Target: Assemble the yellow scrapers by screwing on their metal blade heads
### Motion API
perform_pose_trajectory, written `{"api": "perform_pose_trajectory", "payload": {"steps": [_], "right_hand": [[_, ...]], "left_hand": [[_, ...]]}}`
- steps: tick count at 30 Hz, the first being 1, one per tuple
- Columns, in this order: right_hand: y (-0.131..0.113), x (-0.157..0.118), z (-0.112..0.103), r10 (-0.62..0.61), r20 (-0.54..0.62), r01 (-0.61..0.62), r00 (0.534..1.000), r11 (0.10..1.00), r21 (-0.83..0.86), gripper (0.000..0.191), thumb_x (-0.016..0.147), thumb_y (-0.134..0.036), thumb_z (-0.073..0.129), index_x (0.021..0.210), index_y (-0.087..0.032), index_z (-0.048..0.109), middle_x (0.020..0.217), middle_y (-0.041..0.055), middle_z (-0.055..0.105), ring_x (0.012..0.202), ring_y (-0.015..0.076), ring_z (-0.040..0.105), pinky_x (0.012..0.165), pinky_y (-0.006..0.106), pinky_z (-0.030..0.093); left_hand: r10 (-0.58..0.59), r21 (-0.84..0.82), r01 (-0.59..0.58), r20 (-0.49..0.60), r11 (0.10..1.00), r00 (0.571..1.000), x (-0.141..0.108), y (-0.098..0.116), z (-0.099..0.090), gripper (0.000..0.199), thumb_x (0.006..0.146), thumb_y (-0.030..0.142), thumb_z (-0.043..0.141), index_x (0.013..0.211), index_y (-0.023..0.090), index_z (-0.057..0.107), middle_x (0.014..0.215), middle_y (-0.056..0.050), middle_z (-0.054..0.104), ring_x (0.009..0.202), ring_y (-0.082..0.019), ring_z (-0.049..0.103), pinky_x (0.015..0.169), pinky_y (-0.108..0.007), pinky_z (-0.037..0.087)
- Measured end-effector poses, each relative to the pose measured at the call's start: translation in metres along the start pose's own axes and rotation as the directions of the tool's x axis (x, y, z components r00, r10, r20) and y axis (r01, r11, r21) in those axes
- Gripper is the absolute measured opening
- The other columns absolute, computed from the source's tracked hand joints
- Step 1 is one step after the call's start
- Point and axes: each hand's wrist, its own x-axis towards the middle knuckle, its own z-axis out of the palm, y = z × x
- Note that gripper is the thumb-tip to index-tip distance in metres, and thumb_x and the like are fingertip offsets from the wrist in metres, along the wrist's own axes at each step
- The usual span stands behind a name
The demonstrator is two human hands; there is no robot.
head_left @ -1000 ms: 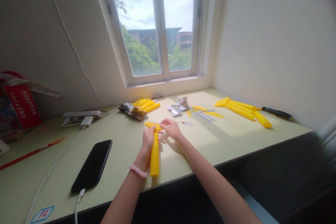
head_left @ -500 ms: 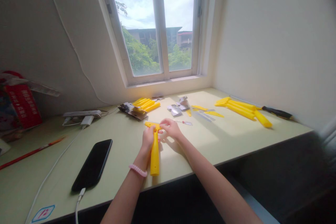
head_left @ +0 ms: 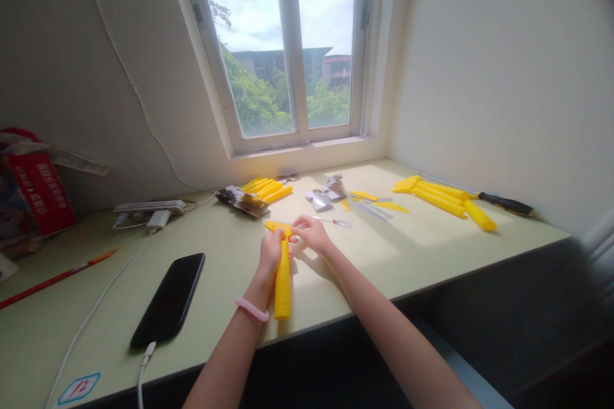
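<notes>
A yellow T-shaped scraper (head_left: 283,281) points its handle toward the desk's front edge, its wide head lying between my hands. My left hand (head_left: 271,249) is closed around the neck of the scraper, just below the head. With bent fingers, my right hand (head_left: 311,232) grips the right end of the head; its fingertips are partly hidden. Just beyond my right hand lies a small screwdriver (head_left: 341,223). Farther back are silvery blade packets (head_left: 320,199), flat yellow pieces (head_left: 393,207) and clear strips (head_left: 374,211).
Yellow handles (head_left: 268,189) lie behind a dark packet (head_left: 242,202). More yellow scrapers (head_left: 439,198) and a black-handled screwdriver (head_left: 506,204) are at the right. A charging phone (head_left: 169,300), a power strip (head_left: 148,207) and a red pencil (head_left: 57,278) are at the left.
</notes>
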Motion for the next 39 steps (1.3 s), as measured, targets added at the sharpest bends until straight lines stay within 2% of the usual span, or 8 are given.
{"api": "perform_pose_trajectory", "payload": {"steps": [8,12,16,22,26,30,34,39], "right_hand": [[0.009,0.002,0.003,0.091,0.027,-0.094,0.996,0.982,0.166,0.003,0.067,-0.017,0.057,0.067,-0.02,0.055,0.065,-0.0019,0.055,0.062,0.0134,0.054,0.059,0.026,0.046],[0.009,0.001,0.003,0.199,0.132,-0.234,0.971,0.905,0.356,0.012,0.065,-0.016,0.056,0.076,-0.02,0.054,0.067,-0.0032,0.054,0.055,0.0111,0.054,0.054,0.024,0.043],[0.004,0.001,0.001,0.222,0.232,-0.308,0.947,0.83,0.464,0.017,0.061,-0.014,0.057,0.077,-0.02,0.052,0.068,-0.0046,0.053,0.053,0.0093,0.054,0.054,0.023,0.042],[0.002,-0.003,0.003,0.155,0.224,-0.243,0.962,0.861,0.446,0.017,0.062,-0.017,0.059,0.076,-0.02,0.051,0.06,-0.0063,0.05,0.048,0.0079,0.048,0.049,0.021,0.036],[0.004,-0.003,0.006,0.171,0.208,-0.245,0.963,0.874,0.419,0.013,0.063,-0.018,0.056,0.074,-0.02,0.05,0.056,-0.0067,0.047,0.048,0.0085,0.047,0.049,0.021,0.037],[0.005,-0.001,0.003,0.153,0.134,-0.191,0.979,0.919,0.346,0.01,0.064,-0.02,0.057,0.074,-0.02,0.054,0.062,-0.0033,0.054,0.056,0.0116,0.054,0.053,0.024,0.042],[0.005,0.001,-0.005,0.075,0.021,-0.078,0.997,0.973,0.219,0.005,0.064,-0.022,0.06,0.068,-0.02,0.059,0.067,-0.0004,0.059,0.062,0.0133,0.055,0.058,0.026,0.044],[0.004,0.001,-0.009,0.049,0.064,-0.056,0.997,0.992,0.116,0.005,0.063,-0.022,0.063,0.066,-0.019,0.064,0.066,0.0011,0.062,0.06,0.0138,0.055,0.057,0.026,0.042]], "left_hand": [[-0.012,-0.02,0.012,-0.007,1.0,1.0,-0.001,0.001,0.002,0.028,0.074,0.04,0.058,0.079,0.012,0.055,0.057,-0.003,0.059,0.038,-0.009,0.048,0.037,-0.021,0.037],[-0.023,0.023,0.023,-0.007,0.999,1.0,0.004,-0.004,0.001,0.027,0.075,0.039,0.057,0.077,0.013,0.052,0.053,-0.001,0.055,0.036,-0.009,0.047,0.036,-0.021,0.036],[-0.012,0.027,0.012,-0.003,1.0,1.0,0.009,-0.008,-0.001,0.028,0.073,0.04,0.058,0.075,0.013,0.05,0.052,-0.001,0.055,0.036,-0.01,0.047,0.036,-0.021,0.037],[-0.035,0.06,0.037,-0.028,0.998,0.999,0.01,-0.007,-0.001,0.026,0.073,0.039,0.054,0.073,0.014,0.05,0.05,-0.002,0.056,0.033,-0.01,0.046,0.033,-0.022,0.036],[0.009,0.073,-0.007,-0.02,0.997,1.0,0.009,-0.007,-0.001,0.027,0.074,0.04,0.054,0.072,0.013,0.051,0.051,-0.003,0.056,0.035,-0.01,0.048,0.035,-0.022,0.038],[-0.006,0.063,0.009,-0.04,0.998,0.999,0.008,-0.006,-0.002,0.029,0.073,0.042,0.057,0.073,0.014,0.05,0.051,-0.002,0.055,0.035,-0.011,0.048,0.035,-0.022,0.037],[-0.037,0.01,0.038,-0.032,0.999,0.999,0.009,-0.005,-0.001,0.029,0.073,0.041,0.056,0.075,0.014,0.049,0.06,-0.006,0.062,0.034,-0.009,0.046,0.035,-0.021,0.036],[-0.018,0.026,0.019,-0.027,0.999,0.999,0.01,-0.006,-0.002,0.028,0.074,0.04,0.055,0.075,0.012,0.051,0.061,-0.007,0.063,0.034,-0.009,0.047,0.035,-0.022,0.036]]}}
